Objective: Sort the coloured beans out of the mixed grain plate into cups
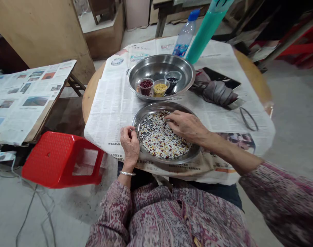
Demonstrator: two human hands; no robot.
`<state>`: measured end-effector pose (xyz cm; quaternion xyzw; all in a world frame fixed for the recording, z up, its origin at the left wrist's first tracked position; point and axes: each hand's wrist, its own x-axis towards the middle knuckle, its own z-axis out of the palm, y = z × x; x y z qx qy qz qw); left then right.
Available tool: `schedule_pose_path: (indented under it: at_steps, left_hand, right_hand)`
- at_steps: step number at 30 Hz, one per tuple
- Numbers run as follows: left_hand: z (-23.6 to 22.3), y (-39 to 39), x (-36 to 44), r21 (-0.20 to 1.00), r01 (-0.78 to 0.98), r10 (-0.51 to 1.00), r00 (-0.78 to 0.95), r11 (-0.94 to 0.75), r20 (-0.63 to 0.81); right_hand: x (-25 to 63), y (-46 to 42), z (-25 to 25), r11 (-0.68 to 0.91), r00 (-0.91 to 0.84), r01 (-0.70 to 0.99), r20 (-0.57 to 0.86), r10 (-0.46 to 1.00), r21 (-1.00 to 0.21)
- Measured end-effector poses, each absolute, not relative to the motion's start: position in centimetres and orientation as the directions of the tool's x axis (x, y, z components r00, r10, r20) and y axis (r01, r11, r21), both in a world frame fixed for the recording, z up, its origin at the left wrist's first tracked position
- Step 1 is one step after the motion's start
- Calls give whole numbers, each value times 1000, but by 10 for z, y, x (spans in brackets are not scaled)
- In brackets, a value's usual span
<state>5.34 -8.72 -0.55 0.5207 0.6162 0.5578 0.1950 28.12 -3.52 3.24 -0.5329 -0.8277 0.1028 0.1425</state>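
Note:
A shallow round metal plate [196, 153] lies before me, spread with mixed grains [163, 140]: mostly white, with dark red, yellow and black bits among them. Over its upper right part reaches my right hand [185, 127], fingertips bent down together at the grains; what they pinch, if anything, is too small to see. Beside the plate's left rim rests my left hand [130, 145], its fingers curled in and their contents hidden. Behind the plate, a deeper metal bowl [143, 70] holds clear cups of dark red beans [146, 86], yellow grains [160, 89] and black beans [172, 81].
Newspaper [105, 113] covers the round table. At the back stand a blue-capped bottle [183, 37] and a tall teal bottle [206, 32]. A folded umbrella [215, 92] lies at right, by a dark phone-like slab [219, 78]. A red stool [56, 157] is at left.

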Motion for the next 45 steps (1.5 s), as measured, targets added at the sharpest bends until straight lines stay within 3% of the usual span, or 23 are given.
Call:
schedule_pose_path:
  at_steps: [4,12,20,29,36,39,45]
  left_hand:
    - [-5,-87,54,887,428,854,-384,-172,351]
    - [-5,-87,54,884,430,857,-371,-182,357]
    - [-5,-87,55,882,426,848,-376,-201,374]
    - [-6,-86,53,872,451,849,-369,-193,379]
    - [-9,-85,53,861,459,837,-367,-218,407]
    - [-8,-85,54,865,454,839,-370,-212,400]
    - [-6,-86,53,864,461,844,-364,-204,394]
  right_hand:
    - [253,-36,32,537,-523,781,135,841,-319]
    - [241,-52,45,641,-754,615,-107,648,-459]
    - [277,-93,53,649,-820,506,-82,567,-568]
    - [264,-54,27,640,-686,604,99,721,-475]
    - [265,-24,28,373,-316,875,220,923,-310]
    - [254,-28,25,417,-382,835,167,909,-359]
    - [221,-56,29,581,-652,592,92,753,-559]
